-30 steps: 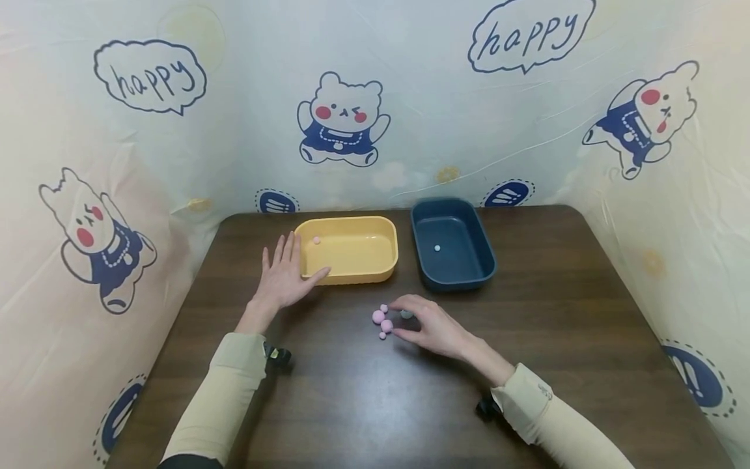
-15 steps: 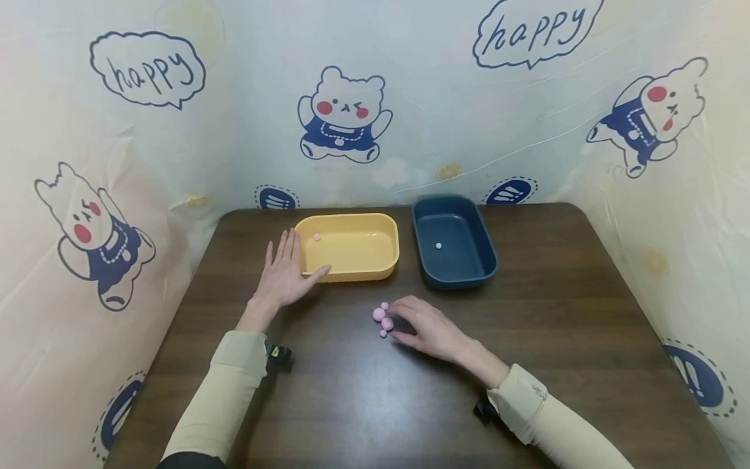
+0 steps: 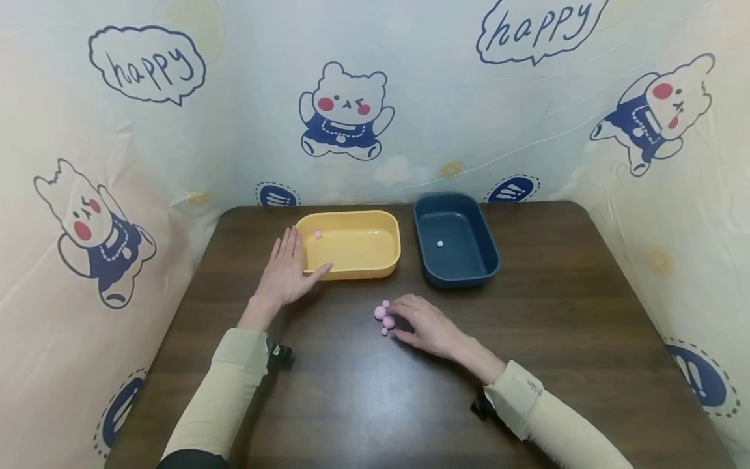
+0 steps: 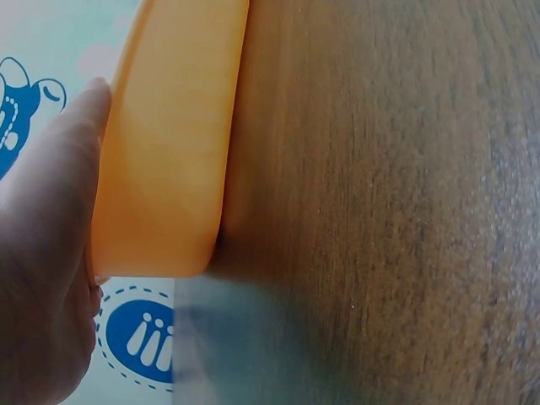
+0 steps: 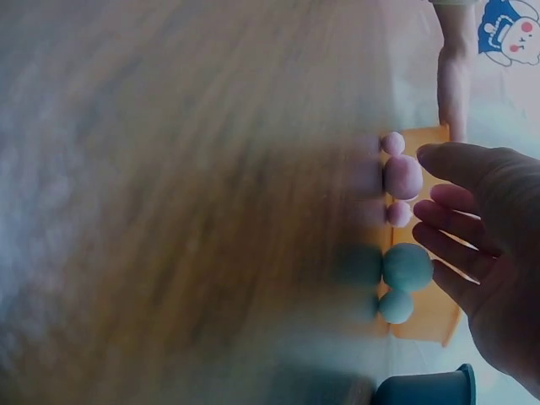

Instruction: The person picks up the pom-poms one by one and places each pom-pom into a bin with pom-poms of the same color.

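My left hand (image 3: 284,277) rests with straight, spread fingers against the left end of the yellow container (image 3: 351,274), its thumb along the front wall. In the left wrist view, the hand (image 4: 46,228) touches the container's side (image 4: 169,152). Several pink balls (image 3: 380,313) lie grouped on the table, just left of my right hand (image 3: 430,329). That hand's fingers are loosely bent, thumb apart. In the right wrist view, the hand (image 5: 498,245) is beside a pink ball (image 5: 402,177), a green ball (image 5: 407,267) and a smaller green ball (image 5: 396,306); the head view hides the green ones.
The dark blue container (image 3: 461,283) stands right of the yellow one, holding a small pale ball (image 3: 440,243). A small pink ball (image 3: 318,234) lies inside the yellow container. A printed curtain (image 3: 246,98) hangs behind the brown table (image 3: 351,404).
A green ball that showed between my right thumb and fingers is now hidden in the head view, as the hand shifted slightly. My left hand keeps its place at the yellow container.
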Demonstrator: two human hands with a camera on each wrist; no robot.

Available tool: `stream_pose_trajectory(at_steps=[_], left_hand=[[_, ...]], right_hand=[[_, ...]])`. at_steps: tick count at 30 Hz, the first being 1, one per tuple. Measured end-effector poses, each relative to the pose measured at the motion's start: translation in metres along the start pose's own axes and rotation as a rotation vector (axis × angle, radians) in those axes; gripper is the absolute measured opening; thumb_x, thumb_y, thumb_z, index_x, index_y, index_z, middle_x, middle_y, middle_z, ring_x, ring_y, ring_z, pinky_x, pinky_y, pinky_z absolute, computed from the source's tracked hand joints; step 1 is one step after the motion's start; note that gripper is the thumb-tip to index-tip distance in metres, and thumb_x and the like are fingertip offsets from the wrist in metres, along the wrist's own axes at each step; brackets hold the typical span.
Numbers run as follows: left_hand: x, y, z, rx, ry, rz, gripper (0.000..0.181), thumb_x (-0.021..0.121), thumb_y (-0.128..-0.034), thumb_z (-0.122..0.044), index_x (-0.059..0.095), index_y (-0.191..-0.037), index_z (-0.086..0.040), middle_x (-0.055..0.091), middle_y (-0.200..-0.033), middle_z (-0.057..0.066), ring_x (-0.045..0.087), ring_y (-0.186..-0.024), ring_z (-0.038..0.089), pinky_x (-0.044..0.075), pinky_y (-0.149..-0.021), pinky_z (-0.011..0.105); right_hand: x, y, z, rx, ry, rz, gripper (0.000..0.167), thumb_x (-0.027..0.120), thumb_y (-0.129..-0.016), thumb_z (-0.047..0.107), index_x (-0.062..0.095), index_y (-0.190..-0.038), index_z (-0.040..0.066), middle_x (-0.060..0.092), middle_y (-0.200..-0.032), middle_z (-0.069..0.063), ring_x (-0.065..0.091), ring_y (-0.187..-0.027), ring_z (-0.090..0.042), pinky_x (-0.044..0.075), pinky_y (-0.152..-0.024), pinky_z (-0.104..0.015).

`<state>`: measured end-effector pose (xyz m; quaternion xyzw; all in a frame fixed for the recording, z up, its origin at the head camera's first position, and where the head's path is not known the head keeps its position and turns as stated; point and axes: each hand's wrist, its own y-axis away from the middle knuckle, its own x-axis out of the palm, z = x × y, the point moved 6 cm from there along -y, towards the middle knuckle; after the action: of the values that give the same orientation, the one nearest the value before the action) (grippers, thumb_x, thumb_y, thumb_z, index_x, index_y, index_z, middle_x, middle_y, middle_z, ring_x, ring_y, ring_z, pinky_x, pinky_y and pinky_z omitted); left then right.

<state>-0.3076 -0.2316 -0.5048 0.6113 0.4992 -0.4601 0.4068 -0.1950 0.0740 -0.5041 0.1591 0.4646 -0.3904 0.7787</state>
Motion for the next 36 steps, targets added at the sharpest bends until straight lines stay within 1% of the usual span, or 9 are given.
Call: stream_pose_trajectory(at_steps=[7, 14, 23, 28, 32, 36], left_hand=[[-0.001, -0.001, -0.001, 0.001, -0.008, -0.001, 0.128, 0.036, -0.0979, -0.091, -0.002, -0.173, 0.005, -0.006, -0.185, 0.023, -0.001, -0.174, 0.041, 0.001, -0.143, 0.058], [0.000, 0.000, -0.002, -0.002, -0.020, 0.008, 0.128, 0.033, -0.0979, -0.092, -0.002, -0.173, 0.005, -0.003, -0.185, 0.025, 0.000, -0.174, 0.043, 0.002, -0.142, 0.060], [-0.002, -0.001, -0.002, 0.011, -0.027, 0.004, 0.127, 0.034, -0.0989, -0.090, -0.001, -0.173, 0.006, -0.002, -0.185, 0.026, -0.001, -0.174, 0.042, 0.001, -0.142, 0.058], [-0.001, -0.001, -0.002, 0.018, -0.034, 0.000, 0.127, 0.034, -0.0991, -0.090, -0.001, -0.173, 0.007, -0.002, -0.185, 0.026, 0.000, -0.174, 0.042, 0.002, -0.142, 0.059], [0.000, -0.001, -0.001, 0.017, -0.039, 0.004, 0.127, 0.031, -0.0990, -0.091, -0.002, -0.173, 0.007, -0.003, -0.184, 0.026, 0.000, -0.174, 0.043, 0.002, -0.142, 0.059], [-0.001, -0.001, -0.002, 0.012, -0.035, 0.010, 0.127, 0.031, -0.0988, -0.091, -0.002, -0.173, 0.007, -0.004, -0.184, 0.025, -0.001, -0.174, 0.043, 0.001, -0.142, 0.059]], right_hand=[[0.003, -0.003, -0.001, -0.012, 0.045, 0.029, 0.039, 0.085, -0.098, 0.022, 0.075, -0.133, 0.008, 0.076, -0.134, -0.008, 0.067, -0.128, -0.023, 0.055, -0.118, -0.046], [0.006, -0.008, -0.001, -0.009, 0.076, 0.069, 0.042, 0.086, -0.098, 0.026, 0.075, -0.135, 0.010, 0.076, -0.135, -0.009, 0.068, -0.126, -0.022, 0.055, -0.118, -0.046], [0.007, -0.014, 0.001, -0.067, 0.160, 0.060, 0.042, 0.085, -0.099, 0.028, 0.075, -0.135, 0.007, 0.075, -0.134, -0.010, 0.067, -0.126, -0.025, 0.055, -0.118, -0.047], [0.010, -0.017, 0.001, -0.079, 0.203, 0.081, 0.038, 0.083, -0.101, 0.030, 0.076, -0.132, 0.008, 0.074, -0.135, -0.010, 0.066, -0.127, -0.025, 0.053, -0.119, -0.048], [0.013, -0.019, 0.000, -0.083, 0.238, 0.097, 0.037, 0.080, -0.103, 0.030, 0.075, -0.133, 0.010, 0.074, -0.134, -0.008, 0.066, -0.126, -0.023, 0.053, -0.120, -0.047], [0.012, -0.018, -0.001, -0.089, 0.247, 0.072, 0.037, 0.078, -0.104, 0.031, 0.074, -0.135, 0.010, 0.074, -0.132, -0.006, 0.067, -0.125, -0.021, 0.053, -0.120, -0.045]])
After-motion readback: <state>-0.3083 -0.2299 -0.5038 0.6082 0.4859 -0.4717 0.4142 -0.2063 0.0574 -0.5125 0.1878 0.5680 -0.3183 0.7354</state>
